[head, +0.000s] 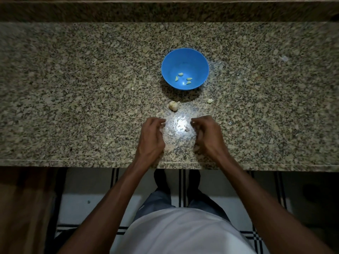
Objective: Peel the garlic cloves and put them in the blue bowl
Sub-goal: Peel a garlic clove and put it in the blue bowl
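Bowl [185, 57]: we see four peeled cloves [183, 79] inside.
Garlic head [173, 105]: on the counter [73, 88], just before the bowl.
Loose clove [210, 101]: right of the head.
Left hand [152, 138]: fingers curled; we cannot tell what it holds.
Right hand [207, 134]: likewise curled, contents unclear.

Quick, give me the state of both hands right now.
Left hand: fingers loosely curled over the counter, nothing visibly held; open.
Right hand: fingers curled inward; cannot tell whether it holds anything.

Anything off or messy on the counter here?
Only peeling mess: papery garlic skins lie scattered on the granite counter between the hands. A loose clove sits apart from the garlic head. The blue bowl is upright, nothing spilled.
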A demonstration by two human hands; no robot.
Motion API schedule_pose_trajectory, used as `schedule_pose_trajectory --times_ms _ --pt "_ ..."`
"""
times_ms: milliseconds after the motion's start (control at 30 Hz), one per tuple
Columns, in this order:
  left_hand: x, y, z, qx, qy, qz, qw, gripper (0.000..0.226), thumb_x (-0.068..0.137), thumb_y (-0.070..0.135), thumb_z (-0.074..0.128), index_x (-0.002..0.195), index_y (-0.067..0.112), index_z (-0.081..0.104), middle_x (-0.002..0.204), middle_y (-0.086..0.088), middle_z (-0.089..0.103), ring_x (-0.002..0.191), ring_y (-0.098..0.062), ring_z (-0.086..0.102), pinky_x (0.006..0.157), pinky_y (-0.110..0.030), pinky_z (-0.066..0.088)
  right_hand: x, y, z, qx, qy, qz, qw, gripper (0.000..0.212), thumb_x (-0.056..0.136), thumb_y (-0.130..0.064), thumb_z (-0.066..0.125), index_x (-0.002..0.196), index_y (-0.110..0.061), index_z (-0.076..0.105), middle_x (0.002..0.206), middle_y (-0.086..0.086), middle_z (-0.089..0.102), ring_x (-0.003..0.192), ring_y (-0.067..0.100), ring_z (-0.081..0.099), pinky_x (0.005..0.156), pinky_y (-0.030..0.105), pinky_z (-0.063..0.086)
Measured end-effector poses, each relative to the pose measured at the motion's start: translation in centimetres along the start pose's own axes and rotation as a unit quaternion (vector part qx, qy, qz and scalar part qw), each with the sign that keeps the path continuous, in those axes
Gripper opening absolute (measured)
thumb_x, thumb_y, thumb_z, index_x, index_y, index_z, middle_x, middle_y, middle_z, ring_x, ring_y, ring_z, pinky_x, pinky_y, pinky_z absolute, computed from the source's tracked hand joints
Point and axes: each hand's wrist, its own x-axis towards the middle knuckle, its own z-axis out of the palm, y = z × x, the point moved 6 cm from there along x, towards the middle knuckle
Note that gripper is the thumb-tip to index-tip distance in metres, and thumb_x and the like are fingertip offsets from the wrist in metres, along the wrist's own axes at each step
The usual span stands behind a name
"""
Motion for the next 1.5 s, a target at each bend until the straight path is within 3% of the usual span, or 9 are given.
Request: schedule_pose_trajectory --times_ms 133,367,500,633,800,967,1100,1367,1500 --pt "1.6 -1.7 -1.8 0.069 0.029 -0.051 0.996 0.046 0.091 -0.009 0.052 0.134 0.007 0.061 0.133 -0.012 0.051 0.128 -0.028 0.041 0.100 -0.033 0.043 0.3 2.2 -1.8 -0.037 0.036 0.039 0.998 0.022 0.093 0.013 0.055 0.103 0.006 0.073 0.105 0.020 0.064 0.100 0.031 0.058 0.087 0.052 0.054" --pt "-0.5 1.3 2.7 0.053 -0.096 0.077 0.991 0.043 0.094 -0.008 0.052 0.133 0.009 0.061 0.132 -0.006 0.049 0.124 -0.021 0.041 0.101 -0.028 0.043 -0.7 -2.3 4.6 -0.031 -0.087 -0.011 0.996 0.037 0.092 0.013 0.057 0.124 -0.001 0.069 0.119 0.015 0.056 0.109 0.030 0.055 0.088 0.031 0.044" --pt "-1.0 -0.1 0.2 0.034 -0.024 0.034 0.999 0.037 0.096 -0.007 0.052 0.126 0.008 0.066 0.125 -0.005 0.055 0.118 -0.013 0.041 0.096 -0.007 0.030 -1.4 -1.2 0.0 -0.010 0.018 0.035 0.999 0.035 0.097 0.008 0.056 0.124 -0.003 0.073 0.116 0.012 0.064 0.102 0.022 0.060 0.084 0.024 0.046" --pt "0.2 -1.9 -2.0 0.109 0.033 -0.019 0.993 0.040 0.091 -0.003 0.058 0.129 0.010 0.063 0.132 -0.012 0.052 0.123 -0.027 0.040 0.098 -0.028 0.032 -0.3 4.2 -5.6 -0.101 0.117 0.138 0.978 0.035 0.099 0.004 0.057 0.130 -0.003 0.070 0.128 0.018 0.056 0.123 0.036 0.051 0.098 0.033 0.045" --pt "0.2 -1.3 0.0 0.085 -0.020 -0.029 0.996 0.043 0.095 -0.002 0.054 0.137 0.007 0.056 0.138 -0.014 0.042 0.128 -0.026 0.033 0.101 -0.037 0.038 -0.2 3.1 -3.2 -0.178 0.076 0.114 0.974 0.019 0.095 0.009 0.050 0.102 -0.003 0.064 0.113 0.013 0.048 0.108 0.034 0.051 0.078 0.036 0.046" --pt "-1.1 0.7 2.0 -0.007 -0.073 0.036 0.997 0.039 0.098 -0.002 0.050 0.135 0.009 0.056 0.129 -0.007 0.048 0.121 -0.023 0.045 0.100 -0.036 0.045 -2.0 -2.4 2.8 -0.086 -0.002 0.013 0.996 0.028 0.093 0.011 0.054 0.115 0.001 0.067 0.115 0.015 0.053 0.102 0.029 0.055 0.082 0.034 0.049" --pt "0.0 -0.5 -0.4 -0.015 -0.014 0.004 1.000 0.043 0.094 -0.009 0.050 0.131 0.008 0.060 0.124 -0.005 0.053 0.119 -0.018 0.047 0.098 -0.012 0.038 -1.2 -1.9 0.4 -0.082 0.036 0.024 0.996 0.031 0.101 0.005 0.053 0.122 -0.004 0.073 0.110 0.010 0.062 0.098 0.020 0.059 0.081 0.016 0.047" --pt "2.9 -1.7 -0.1 0.096 -0.065 0.025 0.993 0.062 0.082 -0.013 0.054 0.141 0.004 0.054 0.146 -0.015 0.043 0.131 -0.032 0.034 0.107 -0.043 0.042 -0.1 -3.3 4.1 -0.075 -0.037 0.006 0.996 0.008 0.101 -0.010 0.060 0.105 -0.006 0.066 0.110 0.016 0.057 0.097 0.035 0.056 0.078 0.052 0.054" --pt "0.7 -0.3 0.7 0.050 -0.167 0.138 0.975 0.049 0.081 -0.017 0.054 0.125 0.002 0.067 0.126 -0.013 0.058 0.116 -0.029 0.050 0.096 -0.040 0.049 -1.8 -4.4 5.5 -0.080 -0.115 -0.027 0.990 0.034 0.091 0.011 0.061 0.122 -0.002 0.069 0.125 0.021 0.056 0.112 0.036 0.055 0.089 0.028 0.040"
